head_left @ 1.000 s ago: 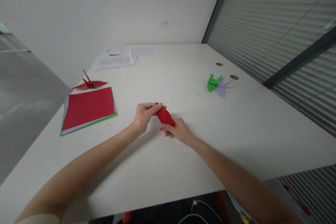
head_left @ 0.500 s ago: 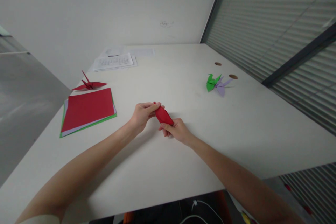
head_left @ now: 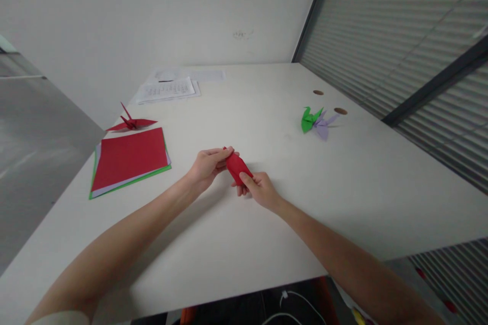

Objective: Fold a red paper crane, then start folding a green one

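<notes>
A small folded piece of red paper (head_left: 237, 166) is held between both hands over the middle of the white table (head_left: 213, 259). My left hand (head_left: 209, 166) pinches its upper left end, thumb on top and fingers beneath. At the lower right end, my right hand (head_left: 261, 189) grips the paper with the thumb lying across its face. The fingers under the paper are partly hidden.
Left of the hands lies a stack of red, lilac and green sheets (head_left: 131, 158), with a red paper crane (head_left: 131, 123) behind it. Printed papers (head_left: 168, 90) lie at the back. A green crane (head_left: 309, 120) and a lilac crane (head_left: 322, 127) stand at the right, near two table holes.
My right thumb has shifted slightly up and right along the red paper, and more of its lower face shows. My left hand keeps its pinch almost unmoved.
</notes>
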The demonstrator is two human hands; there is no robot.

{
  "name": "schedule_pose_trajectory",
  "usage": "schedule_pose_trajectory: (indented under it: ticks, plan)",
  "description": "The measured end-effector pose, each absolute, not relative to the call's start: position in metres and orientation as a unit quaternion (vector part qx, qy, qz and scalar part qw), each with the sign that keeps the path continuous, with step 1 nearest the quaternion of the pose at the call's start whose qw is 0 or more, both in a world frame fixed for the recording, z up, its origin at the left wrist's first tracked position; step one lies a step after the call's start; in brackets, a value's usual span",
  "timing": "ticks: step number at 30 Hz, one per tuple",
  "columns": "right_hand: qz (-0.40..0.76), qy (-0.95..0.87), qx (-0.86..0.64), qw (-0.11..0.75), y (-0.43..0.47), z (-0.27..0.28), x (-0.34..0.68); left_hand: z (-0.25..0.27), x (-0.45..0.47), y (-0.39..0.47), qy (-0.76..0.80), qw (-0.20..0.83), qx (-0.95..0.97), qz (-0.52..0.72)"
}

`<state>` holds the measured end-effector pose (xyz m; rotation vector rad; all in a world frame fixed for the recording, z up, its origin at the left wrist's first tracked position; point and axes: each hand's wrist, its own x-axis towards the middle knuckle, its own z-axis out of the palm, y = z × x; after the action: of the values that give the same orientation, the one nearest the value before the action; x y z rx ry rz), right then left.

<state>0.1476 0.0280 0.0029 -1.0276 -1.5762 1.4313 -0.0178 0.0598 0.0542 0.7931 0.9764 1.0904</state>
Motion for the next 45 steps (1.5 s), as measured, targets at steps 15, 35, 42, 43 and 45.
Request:
schedule_pose_trajectory:
  ticks: [15, 35, 42, 43, 45]
  plan:
    - [0.556, -0.608, -0.421, 0.379, 0.03, 0.003, 0.147, 0.051, -0.016, 0.06, 0.418, 0.654, 0.366, 0.514]
    - [0.538, -0.603, -0.407, 0.426, 0.029, 0.003, 0.148, 0.053, -0.018, 0.06, 0.407, 0.64, 0.406, 0.51]
    - [0.508, -0.556, -0.441, 0.489, 0.037, 0.011, 0.152, 0.044, -0.009, 0.048, 0.366, 0.688, 0.501, 0.376]
    - [0.505, -0.56, -0.447, 0.481, 0.038, 0.011, 0.152, 0.041, -0.008, 0.047, 0.374, 0.682, 0.507, 0.372]
    - [0.496, -0.58, -0.455, 0.459, 0.039, 0.01, 0.154, 0.037, -0.007, 0.047, 0.395, 0.661, 0.512, 0.381]
